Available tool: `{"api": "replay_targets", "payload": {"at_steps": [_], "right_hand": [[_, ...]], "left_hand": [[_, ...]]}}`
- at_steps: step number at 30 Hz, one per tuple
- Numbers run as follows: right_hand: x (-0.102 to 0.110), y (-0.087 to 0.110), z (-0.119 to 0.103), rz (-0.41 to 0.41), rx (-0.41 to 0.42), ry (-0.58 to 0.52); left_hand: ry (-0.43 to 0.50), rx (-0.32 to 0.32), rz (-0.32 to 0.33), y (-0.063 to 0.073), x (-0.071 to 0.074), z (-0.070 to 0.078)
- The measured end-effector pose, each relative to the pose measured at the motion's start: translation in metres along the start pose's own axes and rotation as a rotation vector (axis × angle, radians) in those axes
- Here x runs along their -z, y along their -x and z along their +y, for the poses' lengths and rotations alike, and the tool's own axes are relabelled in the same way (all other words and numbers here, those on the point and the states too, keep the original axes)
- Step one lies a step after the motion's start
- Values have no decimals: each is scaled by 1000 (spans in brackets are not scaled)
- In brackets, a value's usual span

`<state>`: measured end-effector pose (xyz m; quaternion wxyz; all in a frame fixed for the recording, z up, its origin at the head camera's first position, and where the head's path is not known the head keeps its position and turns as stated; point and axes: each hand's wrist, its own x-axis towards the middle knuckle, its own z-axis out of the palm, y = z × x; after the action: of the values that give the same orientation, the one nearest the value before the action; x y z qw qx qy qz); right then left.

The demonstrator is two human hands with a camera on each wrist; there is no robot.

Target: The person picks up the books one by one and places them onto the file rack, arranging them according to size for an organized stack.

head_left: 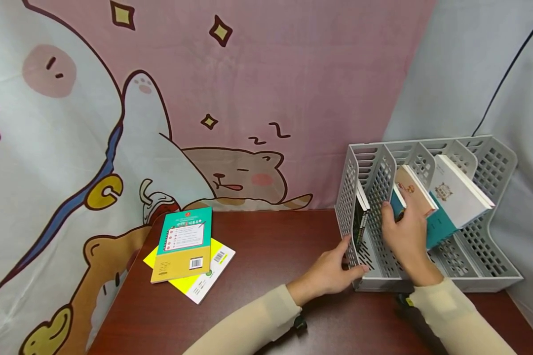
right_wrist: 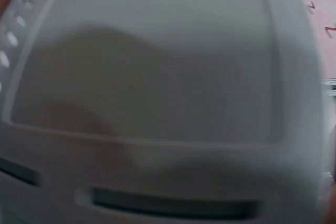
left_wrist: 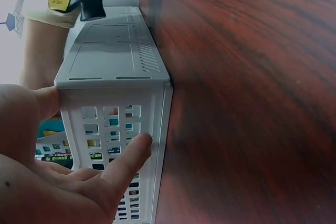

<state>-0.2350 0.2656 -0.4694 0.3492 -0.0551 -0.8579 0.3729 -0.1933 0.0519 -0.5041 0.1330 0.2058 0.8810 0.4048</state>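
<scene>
At the left end of the grey book rack (head_left: pixel 439 284), my left hand (head_left: pixel 328 271) rests with its fingers spread. In the left wrist view one finger (left_wrist: pixel 128 161) lies straight along the rack's outer wall, and the thumb reaches over the front edge. My right hand (head_left: pixel 406 234) is inside the rack, with a small blue book (head_left: pixel 398 201) between thumb and fingers; its fingertips are partly hidden. Just right of it lean an orange-brown book (head_left: pixel 410 190), a teal book (head_left: pixel 441 224) and a white book (head_left: pixel 453 192). Dark-covered books (head_left: pixel 361 217) stand in the leftmost compartment.
On the brown table (head_left: pixel 266 246), a teal-and-yellow book (head_left: pixel 184 244) overlaps a yellow-and-white book (head_left: pixel 206 281) at the left. Behind hangs a printed cloth (head_left: pixel 337 74). A black cable (head_left: pixel 511 66) runs down behind the rack. Mostly blurred grey rack surface (right_wrist: pixel 157 87) fills the right wrist view.
</scene>
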Motion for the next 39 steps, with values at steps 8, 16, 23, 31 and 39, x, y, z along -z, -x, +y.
{"api": "replay_targets", "payload": {"at_steps": [8,16,23,31,39], "right_hand": [[19,-5,-21,185,173,-162],[28,1,-34,271,273,-175],[25,13,-45,239,279,-208],[14,36,-48,90,279,-224],[-3,64,-60,-245,345,-106]], "left_hand": [[19,5,-5,0,-3,-3],[17,-6,2,0,-3,-3],[30,-38,33,2,-4,-5],[78,-97,86,3,4,-9],[141,-137,210,8,26,-17]]}}
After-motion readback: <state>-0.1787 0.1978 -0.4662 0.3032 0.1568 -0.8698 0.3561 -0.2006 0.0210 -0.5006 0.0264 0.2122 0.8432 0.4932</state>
